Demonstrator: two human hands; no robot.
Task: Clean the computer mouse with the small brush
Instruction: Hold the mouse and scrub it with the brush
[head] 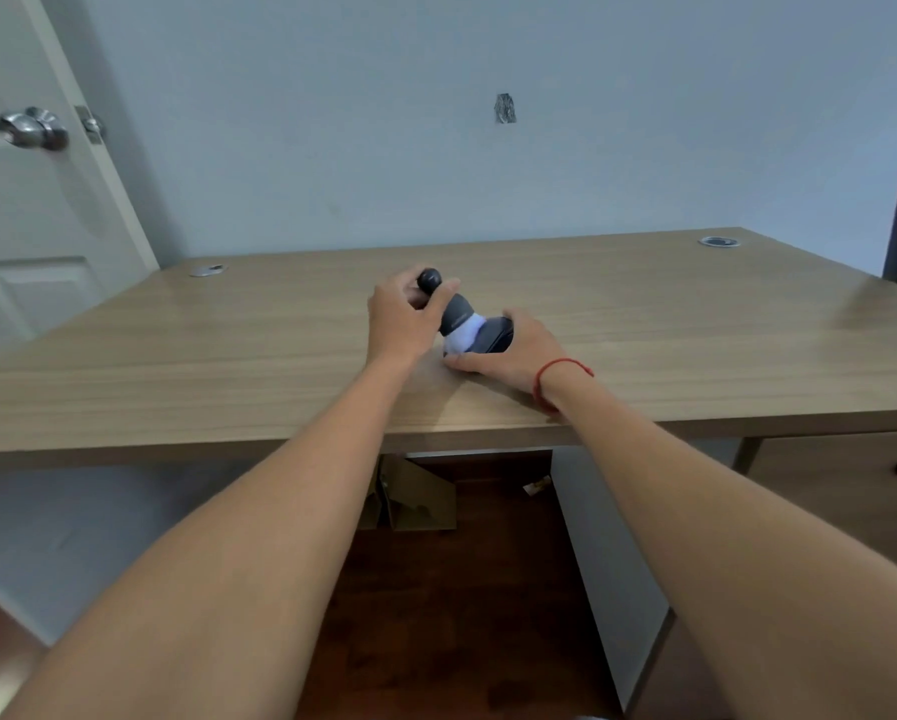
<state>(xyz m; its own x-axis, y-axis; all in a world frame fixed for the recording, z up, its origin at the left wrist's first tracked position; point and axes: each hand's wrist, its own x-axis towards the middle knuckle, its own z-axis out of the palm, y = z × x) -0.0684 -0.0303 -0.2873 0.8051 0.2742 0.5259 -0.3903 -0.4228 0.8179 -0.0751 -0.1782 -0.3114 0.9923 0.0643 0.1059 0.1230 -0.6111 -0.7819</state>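
the left hand [404, 317] is closed around the small brush [449, 314], fingers wrapped about the narrow neck just below the round dark knob at its top. the brush leans over to the right, its dark grey collar pointing down and its white bristles spread against the left end of the computer mouse [496, 336]. the bristles look slightly blurred.

the right hand [514, 353] cups the black mouse from the right and near side. its fingers curl over the far edge of the mouse, and the thumb lies stretched out flat along the near side, its tip resting on the desk just under the bristles. the grip is narrow, set by the width of the mouse, which is mostly hidden under the palm; only a dark strip of its top shows between the bristles and the fingers. a red string bracelet [555, 374] circles the right wrist.

the mouse sits on the wooden desk [176, 366], about at the middle of the top and a little way back from the near edge. both forearms reach in from below, the right one resting across the desk's front edge. two round cable grommets sit in the far corners of the desk, one on the left [206, 270] and one on the right [718, 242]. a white door with a metal knob [33, 128] stands at the far left.
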